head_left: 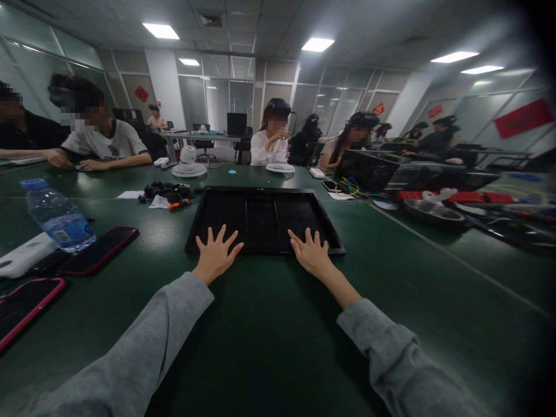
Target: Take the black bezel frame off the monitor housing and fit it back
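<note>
Shared office with a dark green table [278,347], flat black compartmented tray [264,217] lying at its middle, left hand [216,253] and right hand [311,253] spread flat, fingers splayed on the tray's near edge, grasping nothing, grey sleeves outstretched

The left hand [216,250] and the right hand [311,252] lie flat with fingers [225,233] spread, both touching the near rim of a black tray [264,223] that sits on the dark green worktop [269,330]. Grey sleeves cover both forearms.

To the left stand a water bottle [58,217] and, beside it, a red-edged phone [99,249], a white device [21,259] and a pink-edged phone [24,304]. Beyond the tray's left corner lies a heap of small black parts [168,191], with two small white fans [189,169] further back. Other people sit along the far side.
</note>
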Tool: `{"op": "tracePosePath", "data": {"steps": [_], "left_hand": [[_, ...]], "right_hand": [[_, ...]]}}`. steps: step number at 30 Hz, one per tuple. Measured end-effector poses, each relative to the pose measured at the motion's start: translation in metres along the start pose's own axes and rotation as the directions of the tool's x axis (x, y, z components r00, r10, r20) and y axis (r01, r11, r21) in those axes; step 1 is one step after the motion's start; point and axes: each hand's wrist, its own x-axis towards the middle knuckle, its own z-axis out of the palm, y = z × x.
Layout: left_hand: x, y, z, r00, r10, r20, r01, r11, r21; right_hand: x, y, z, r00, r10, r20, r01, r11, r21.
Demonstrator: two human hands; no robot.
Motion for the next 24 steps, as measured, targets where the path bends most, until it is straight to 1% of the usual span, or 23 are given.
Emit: {"op": "tracePosePath", "data": {"steps": [7,10,12,14,15,17,18,19,20,21,22,23,24], "left_hand": [[0.001,-0.002,0.005,0.999,-0.006,-0.033,0.005,0.999,-0.039],[0.0,-0.001,0.007,0.998,-0.003,-0.056,-0.001,0.998,-0.063],[-0.001,-0.001,0.007,0.996,-0.009,-0.088,0.002,0.996,-0.085],[-0.001,-0.003,0.005,0.987,-0.026,-0.161,0.008,0.994,-0.108],[0.0,-0.007,0.003,0.976,-0.034,-0.213,0.01,0.994,-0.112],[0.003,-0.02,0.0,0.94,-0.064,-0.335,0.029,0.994,-0.108],[0.006,-0.029,-0.002,0.919,-0.088,-0.384,0.05,0.993,-0.11],[0.009,-0.04,-0.003,0.897,-0.145,-0.417,0.098,0.986,-0.134],[0.013,-0.052,-0.004,0.866,-0.248,-0.434,0.182,0.965,-0.19],[0.016,-0.064,-0.004,0.826,-0.375,-0.42,0.28,0.921,-0.27],[0.02,-0.075,-0.003,0.801,-0.478,-0.361,0.356,0.865,-0.355],[0.023,-0.084,-0.002,0.794,-0.542,-0.274,0.403,0.808,-0.43],[0.025,-0.092,0.0,0.796,-0.578,-0.182,0.442,0.76,-0.477]], "right_hand": [[-0.001,0.0,0.002,1.0,-0.001,-0.008,0.002,1.0,0.028],[-0.001,0.0,0.005,0.999,-0.003,-0.041,0.005,0.998,0.065],[0.002,0.005,0.008,0.994,0.003,-0.112,0.01,0.993,0.12],[0.007,0.017,0.01,0.97,0.052,-0.238,-0.006,0.982,0.189],[0.01,0.026,0.011,0.946,0.097,-0.311,-0.026,0.974,0.226],[0.017,0.048,0.012,0.879,0.211,-0.427,-0.083,0.951,0.299],[0.02,0.06,0.013,0.847,0.271,-0.456,-0.116,0.933,0.339],[0.024,0.073,0.016,0.824,0.327,-0.463,-0.148,0.913,0.381],[0.027,0.084,0.018,0.81,0.372,-0.453,-0.169,0.889,0.426],[0.03,0.095,0.021,0.811,0.403,-0.424,-0.181,0.862,0.474],[0.033,0.104,0.025,0.821,0.421,-0.386,-0.187,0.837,0.515],[0.035,0.11,0.028,0.834,0.426,-0.35,-0.188,0.816,0.546],[0.036,0.115,0.031,0.849,0.42,-0.322,-0.182,0.803,0.567]]}}
